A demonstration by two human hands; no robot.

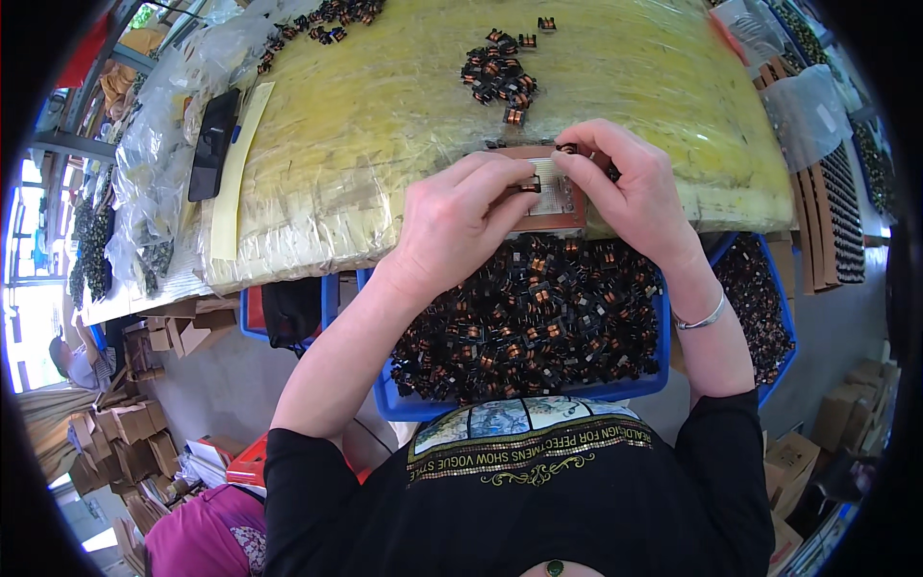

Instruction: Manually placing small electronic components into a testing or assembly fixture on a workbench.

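1. Seen from the head camera, the left hand (452, 226) curls over the near left part of a small reddish-brown fixture block (550, 192), and its thumb and forefinger pinch narrowly on a small black and copper coil component (530, 183) that sits on the block's pale ribbed middle.
2. Meanwhile the right hand (630, 192) covers the block's right side; its fingertips close tightly on a second coil component (567, 148) at the block's far edge.
3. That block rests on the near edge of a yellow plastic-wrapped table top (385, 115), between the two hands and just beyond the blue bin.
4. Just near of the block, below the table edge, a blue bin (524, 399) is heaped with the same dark, copper-wound parts; the wrists pass over it.
5. To the right, a second blue bin (786, 337) holds more of them, partly hidden behind the right forearm, which wears a silver bangle (702, 319).
6. Farther out on the table, a loose pile of coil parts (498, 77) lies well apart from the hands, and another scatter (327, 17) lies at the far left edge.
7. On the left of the table a black flat device (212, 144) lies beside a pale yellow strip (236, 183).
8. Down on the near left floor, cardboard boxes (125, 433) are stacked in disorder.
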